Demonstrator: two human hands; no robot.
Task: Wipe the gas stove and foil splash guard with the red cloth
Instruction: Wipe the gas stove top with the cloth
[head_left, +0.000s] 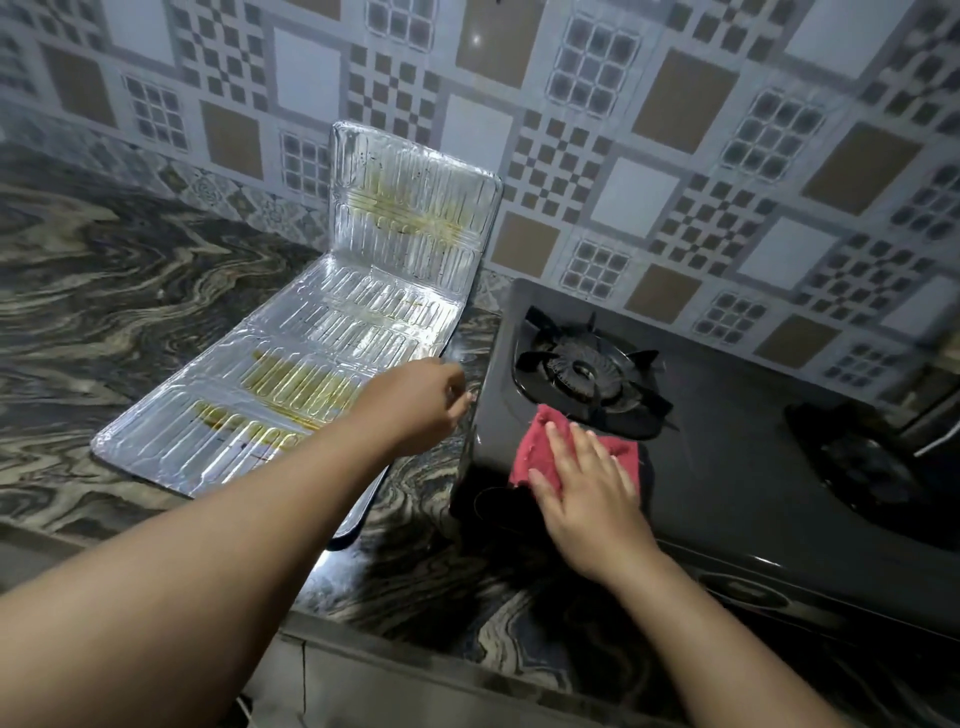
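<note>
A black gas stove (727, 447) stands on the marble counter at the right, with a left burner (589, 371) and a right burner (867, 467). My right hand (587, 493) lies flat, fingers spread, pressing the red cloth (540, 447) onto the stove's front-left corner. The foil splash guard (322, 358) lies to the left of the stove, its far panel propped up against the wall, with yellow grease streaks on it. My left hand (421, 402) is curled at the guard's right edge beside the stove's left side; whether it grips the foil is unclear.
The dark swirled marble counter (104, 291) runs left and in front of the stove. A patterned tiled wall (623, 156) rises behind. The counter's front edge (395, 660) is near me.
</note>
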